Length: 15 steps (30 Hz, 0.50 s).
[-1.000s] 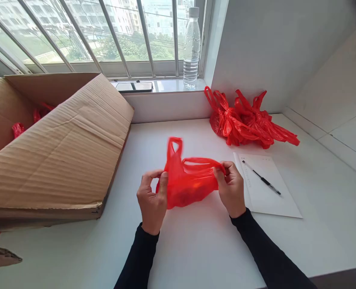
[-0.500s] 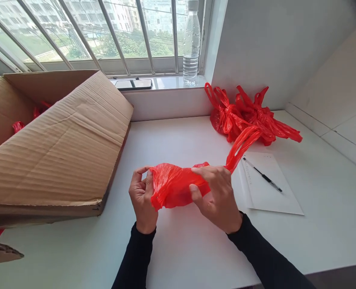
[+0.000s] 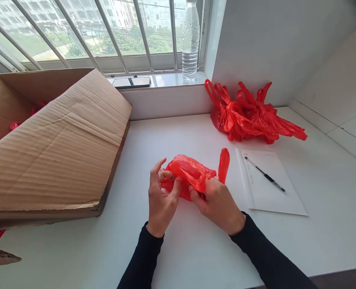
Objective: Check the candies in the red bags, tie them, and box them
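A crumpled red plastic bag (image 3: 190, 170) is held between both hands above the white table. My left hand (image 3: 162, 196) pinches its left side between thumb and fingers, with the index finger raised. The right side is gripped by my right hand (image 3: 218, 202), whose fingers are curled into the plastic. A narrow loop of the bag stands up behind the right hand. What the bag contains is hidden.
A cardboard box (image 3: 54, 152) with red bags inside stands at the left. Tied red bags (image 3: 241, 116) lie by the wall. Paper (image 3: 276, 200) with a pen (image 3: 268, 177) is at the right. A bottle (image 3: 190, 44) and a phone (image 3: 131, 82) rest on the sill.
My left hand has moved right, nearer my right hand. The bag is more bunched, and its long handle no longer stretches toward the tied bags but stands as a short loop.
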{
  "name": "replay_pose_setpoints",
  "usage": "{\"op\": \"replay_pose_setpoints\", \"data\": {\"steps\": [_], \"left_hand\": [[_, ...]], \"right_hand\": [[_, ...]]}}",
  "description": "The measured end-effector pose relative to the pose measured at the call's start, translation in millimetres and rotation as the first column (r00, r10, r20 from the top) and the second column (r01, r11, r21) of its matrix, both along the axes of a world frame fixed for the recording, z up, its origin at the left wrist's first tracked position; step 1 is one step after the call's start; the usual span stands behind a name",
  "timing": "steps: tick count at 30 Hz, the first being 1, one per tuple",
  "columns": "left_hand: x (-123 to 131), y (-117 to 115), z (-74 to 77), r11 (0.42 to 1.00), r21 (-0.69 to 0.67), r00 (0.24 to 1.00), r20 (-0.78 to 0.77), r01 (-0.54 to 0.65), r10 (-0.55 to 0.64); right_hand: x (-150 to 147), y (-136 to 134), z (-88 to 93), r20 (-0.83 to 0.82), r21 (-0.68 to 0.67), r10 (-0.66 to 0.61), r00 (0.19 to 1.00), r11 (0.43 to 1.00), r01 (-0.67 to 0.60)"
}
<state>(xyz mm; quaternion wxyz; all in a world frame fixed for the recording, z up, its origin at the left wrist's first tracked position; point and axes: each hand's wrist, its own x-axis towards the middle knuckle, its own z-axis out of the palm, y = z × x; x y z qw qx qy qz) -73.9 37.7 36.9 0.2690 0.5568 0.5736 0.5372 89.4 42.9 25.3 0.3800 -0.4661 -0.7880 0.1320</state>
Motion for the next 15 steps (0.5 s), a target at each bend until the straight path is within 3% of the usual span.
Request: {"op": "replay_pose_setpoints", "data": {"steps": [4, 8, 11, 15], "left_hand": [[-3.9, 0.4, -2.6, 0.997, 0.062, 0.993, -0.104, -0.055, 0.061], [-3.5, -1.5, -4.8, 0.963, 0.266, 0.962, -0.245, -0.051, 0.119], [2.1, -5.2, -3.4, 0.914, 0.396, 0.937, -0.342, 0.082, 0.064], [8.3, -5.6, -2.7, 0.907, 0.357, 0.894, -0.445, 0.223, -0.045]], "right_hand": [[3.4, 2.1, -5.1, 0.029, -0.05, -0.094, 0.995, 0.994, 0.096], [2.6, 2.0, -3.7, 0.014, -0.056, -0.145, 0.989, 0.988, 0.145], [-0.7, 0.7, -3.3, -0.031, -0.043, -0.138, 0.99, 0.99, 0.137], [-4.7, -1.0, -5.2, -0.071, -0.014, -0.059, 0.996, 0.998, 0.058]]}}
